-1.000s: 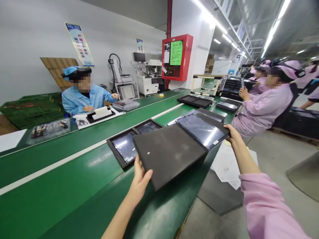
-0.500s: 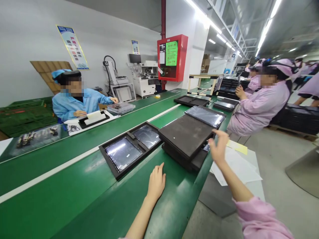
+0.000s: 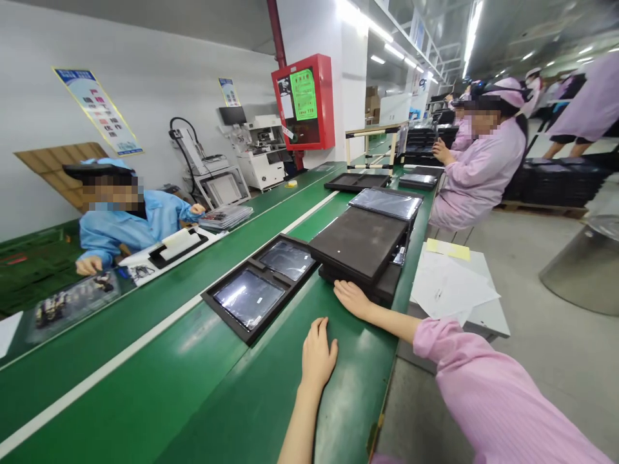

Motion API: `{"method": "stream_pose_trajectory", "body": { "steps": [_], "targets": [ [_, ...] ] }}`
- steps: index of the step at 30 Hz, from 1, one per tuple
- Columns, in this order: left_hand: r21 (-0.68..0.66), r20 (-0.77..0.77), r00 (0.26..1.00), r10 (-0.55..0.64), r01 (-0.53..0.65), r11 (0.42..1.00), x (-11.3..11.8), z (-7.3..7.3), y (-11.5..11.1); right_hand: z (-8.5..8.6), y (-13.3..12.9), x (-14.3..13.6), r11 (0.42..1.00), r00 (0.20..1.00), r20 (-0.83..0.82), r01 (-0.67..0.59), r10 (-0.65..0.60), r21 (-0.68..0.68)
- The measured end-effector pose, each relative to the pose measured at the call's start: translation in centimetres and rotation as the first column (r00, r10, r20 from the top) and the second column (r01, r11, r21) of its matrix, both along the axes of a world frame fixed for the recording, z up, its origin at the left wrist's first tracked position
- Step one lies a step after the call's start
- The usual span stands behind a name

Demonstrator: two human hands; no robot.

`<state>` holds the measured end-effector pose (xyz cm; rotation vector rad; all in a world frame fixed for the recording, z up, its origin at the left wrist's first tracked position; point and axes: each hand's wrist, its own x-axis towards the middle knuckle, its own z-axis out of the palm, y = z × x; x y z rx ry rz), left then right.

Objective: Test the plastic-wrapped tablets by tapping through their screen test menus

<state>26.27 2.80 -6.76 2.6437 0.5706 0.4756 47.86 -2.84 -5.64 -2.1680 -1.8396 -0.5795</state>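
Screens fill the two pockets of the black tray, and sleeves and knuckles are best kept off their glass. Left hand, fingers loosely straight and holding nothing, is low over the green bench. Right hand, half open with nothing visibly gripped, sits at the near edge of the dark stack; light, even pressure low down should keep it square. Whether those fingertips touch is unclear, and the stack's inner layers are mostly hidden.
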Motion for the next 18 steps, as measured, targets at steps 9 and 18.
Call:
{"method": "stream_pose_trajectory", "body": {
  "steps": [9,18],
  "targets": [
    [0.038,-0.113,0.988,0.106,-0.102,0.994,0.1,0.9,-0.8,0.1,-0.2,6.3,0.999,0.978,-0.206,0.033,-0.028,0.02],
    [-0.032,-0.156,0.981,0.114,-0.12,0.992,0.1,1.4,-1.2,2.8,-4.1,16.3,0.938,0.779,-0.607,0.311,-0.158,0.155]
  ]
}}
